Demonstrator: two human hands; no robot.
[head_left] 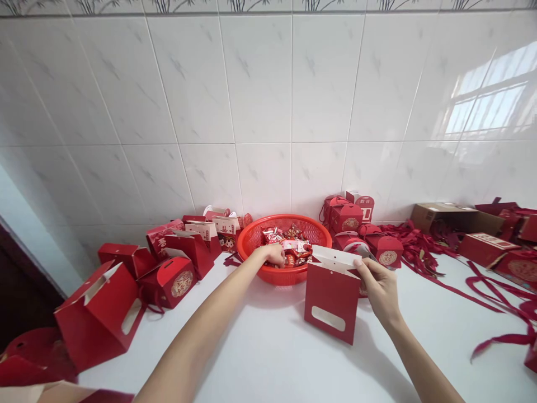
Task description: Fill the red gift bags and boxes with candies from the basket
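Observation:
My left hand (274,254) reaches into a red plastic basket (284,277) of wrapped candies (293,258). Its fingers are curled closed among the wrappers, and what they hold, if anything, is hidden. Beside the basket, my right hand (380,288) pinches the upper right edge of a red paper gift box (331,291). This box is upright and slightly tilted, its top open with the pale inside showing, and a light oblong window lies low on its front.
Several red gift boxes (168,282) stand along the left side. More small boxes (384,251) are behind my right hand. Dark red ribbons (423,249) lie tangled at the right, near a brown cardboard box (444,210). A tiled wall (264,101) backs the white table (260,347).

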